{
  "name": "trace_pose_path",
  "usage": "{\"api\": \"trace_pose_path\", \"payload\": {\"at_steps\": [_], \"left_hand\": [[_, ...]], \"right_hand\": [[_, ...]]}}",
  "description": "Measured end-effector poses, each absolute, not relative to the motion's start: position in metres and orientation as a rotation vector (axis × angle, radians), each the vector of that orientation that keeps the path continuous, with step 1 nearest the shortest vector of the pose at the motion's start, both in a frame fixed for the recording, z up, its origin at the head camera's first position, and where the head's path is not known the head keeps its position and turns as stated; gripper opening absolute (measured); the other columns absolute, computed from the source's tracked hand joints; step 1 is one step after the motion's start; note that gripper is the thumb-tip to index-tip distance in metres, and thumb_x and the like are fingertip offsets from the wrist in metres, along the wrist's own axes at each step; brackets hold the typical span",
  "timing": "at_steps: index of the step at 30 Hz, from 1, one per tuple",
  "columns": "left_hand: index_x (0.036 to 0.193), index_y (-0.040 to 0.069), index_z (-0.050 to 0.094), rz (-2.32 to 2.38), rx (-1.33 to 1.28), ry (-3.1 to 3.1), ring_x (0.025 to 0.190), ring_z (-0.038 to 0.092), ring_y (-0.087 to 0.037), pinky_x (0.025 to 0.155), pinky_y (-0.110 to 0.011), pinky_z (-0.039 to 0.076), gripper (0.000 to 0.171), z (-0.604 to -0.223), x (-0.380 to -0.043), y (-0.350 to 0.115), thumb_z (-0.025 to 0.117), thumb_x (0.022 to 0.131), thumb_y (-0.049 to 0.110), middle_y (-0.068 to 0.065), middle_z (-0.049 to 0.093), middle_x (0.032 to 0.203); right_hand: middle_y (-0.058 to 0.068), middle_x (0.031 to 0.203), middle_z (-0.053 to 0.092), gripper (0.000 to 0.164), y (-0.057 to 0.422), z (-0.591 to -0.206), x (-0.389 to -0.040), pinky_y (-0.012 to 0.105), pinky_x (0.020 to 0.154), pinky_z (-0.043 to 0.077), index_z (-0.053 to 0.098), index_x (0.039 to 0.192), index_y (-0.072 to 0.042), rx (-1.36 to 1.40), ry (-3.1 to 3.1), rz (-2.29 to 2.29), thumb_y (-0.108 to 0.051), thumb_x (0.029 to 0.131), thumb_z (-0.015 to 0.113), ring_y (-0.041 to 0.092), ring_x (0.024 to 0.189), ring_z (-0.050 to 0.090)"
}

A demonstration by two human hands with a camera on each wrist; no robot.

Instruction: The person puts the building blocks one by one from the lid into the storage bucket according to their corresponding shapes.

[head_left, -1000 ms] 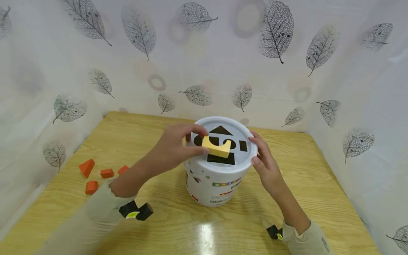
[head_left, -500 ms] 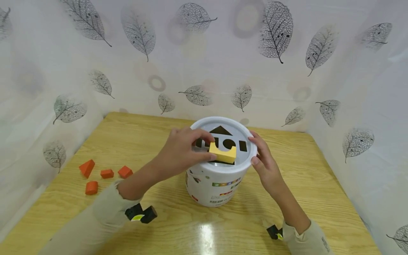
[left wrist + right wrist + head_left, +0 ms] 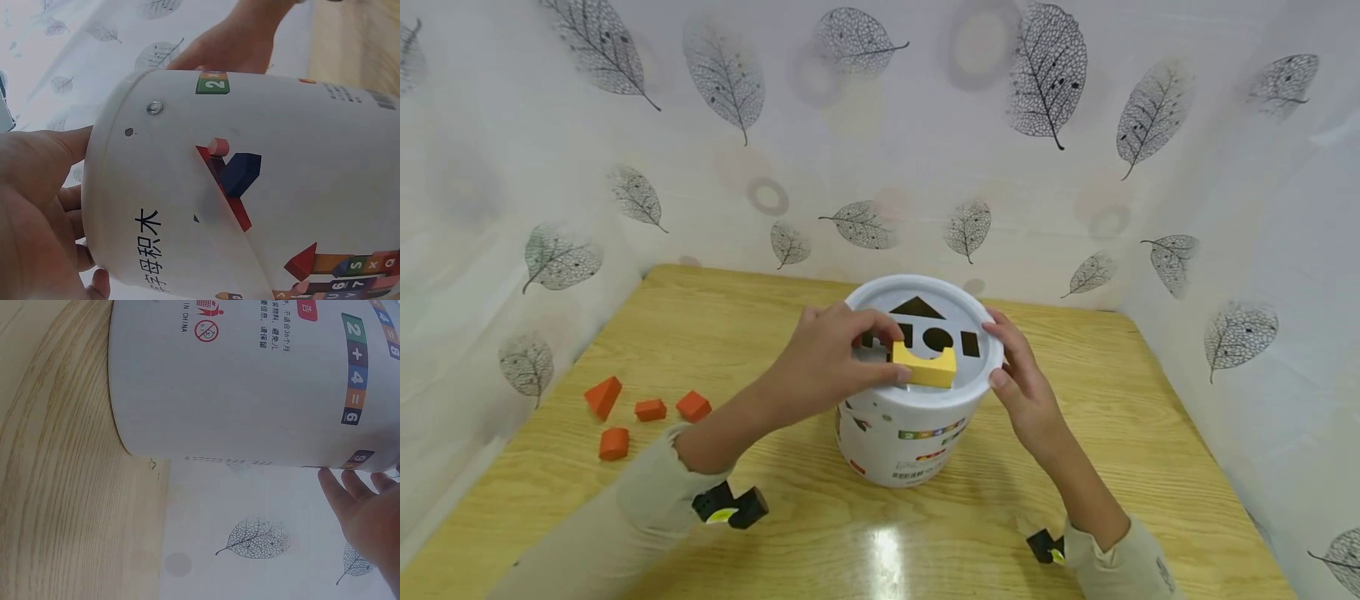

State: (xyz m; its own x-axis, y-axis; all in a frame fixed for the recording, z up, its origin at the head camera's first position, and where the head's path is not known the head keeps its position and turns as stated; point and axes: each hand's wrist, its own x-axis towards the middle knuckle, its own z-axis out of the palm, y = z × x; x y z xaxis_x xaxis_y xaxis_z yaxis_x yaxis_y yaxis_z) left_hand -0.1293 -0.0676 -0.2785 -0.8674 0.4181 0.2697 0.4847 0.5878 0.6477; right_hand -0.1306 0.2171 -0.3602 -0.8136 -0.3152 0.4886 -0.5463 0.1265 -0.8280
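Observation:
My left hand [image 3: 820,358] pinches a yellow arch block [image 3: 928,368] between thumb and fingers. Its curved cutout faces up, and it sits at the near, wide slot of a white bucket's lid [image 3: 880,293], covering most of that slot. Around the block, triangular, round and rectangular holes show in the lid. The bucket [image 3: 895,446] stands upright on the table, with printed pictures on its side [image 3: 300,162]. At the bucket's right, my right hand [image 3: 1026,396] holds the lid's rim, thumb in front and fingers farther back. The right wrist view shows its fingers [image 3: 340,490] against the bucket's side.
Several orange-red blocks lie on the wooden table [image 3: 760,550] left of the bucket: a triangular one [image 3: 603,397], a small one [image 3: 651,409], a cube-like one [image 3: 693,406] and a cylinder [image 3: 614,443]. Leaf-patterned sheeting [image 3: 865,133] encloses the table's back and sides.
My left hand has moved the yellow arch block slightly right and down onto the lid's near slot. My right hand has stayed at the rim.

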Motion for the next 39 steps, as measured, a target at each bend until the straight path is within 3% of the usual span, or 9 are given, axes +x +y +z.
{"api": "trace_pose_path", "payload": {"at_steps": [6,12,22,39], "left_hand": [[0.113,0.026,0.071,-1.180,-0.761,-2.727,0.102,0.053,-0.015,0.101,-0.046,0.033,0.040,-0.281,-0.130,-0.070,0.083,0.080,0.045,0.010,0.065,0.105],[0.118,0.026,0.070,-1.372,-0.762,-2.658,0.121,0.047,-0.017,0.099,-0.048,0.043,0.037,-0.284,-0.127,-0.085,0.082,0.085,0.037,0.008,0.062,0.126],[0.128,0.024,0.065,-1.348,-0.615,-2.581,0.112,0.053,-0.012,0.090,-0.041,0.041,0.038,-0.297,-0.124,-0.141,0.075,0.092,0.034,0.009,0.062,0.128],[0.144,0.020,0.053,-1.171,-0.290,-2.728,0.112,0.050,-0.011,0.089,-0.027,0.036,0.049,-0.344,-0.111,-0.257,0.065,0.099,0.035,-0.005,0.057,0.137]], "right_hand": [[0.012,0.167,0.020,0.049,0.216,-0.360,-0.131,0.019,0.107,0.041,0.035,0.153,-0.004,0.859,-2.187,1.776,-0.018,0.108,0.046,0.018,0.151,0.026],[0.015,0.166,0.018,0.049,0.216,-0.359,-0.132,0.019,0.106,0.043,0.035,0.153,-0.005,0.862,-2.186,1.786,-0.020,0.108,0.047,0.018,0.150,0.028],[0.010,0.167,0.017,0.053,0.219,-0.360,-0.133,0.021,0.105,0.045,0.032,0.155,-0.006,0.867,-2.208,1.816,-0.026,0.108,0.046,0.021,0.149,0.031],[0.007,0.167,0.017,0.055,0.218,-0.360,-0.132,0.022,0.106,0.044,0.030,0.155,-0.005,0.888,-2.204,1.834,-0.029,0.108,0.046,0.019,0.150,0.029]]}}
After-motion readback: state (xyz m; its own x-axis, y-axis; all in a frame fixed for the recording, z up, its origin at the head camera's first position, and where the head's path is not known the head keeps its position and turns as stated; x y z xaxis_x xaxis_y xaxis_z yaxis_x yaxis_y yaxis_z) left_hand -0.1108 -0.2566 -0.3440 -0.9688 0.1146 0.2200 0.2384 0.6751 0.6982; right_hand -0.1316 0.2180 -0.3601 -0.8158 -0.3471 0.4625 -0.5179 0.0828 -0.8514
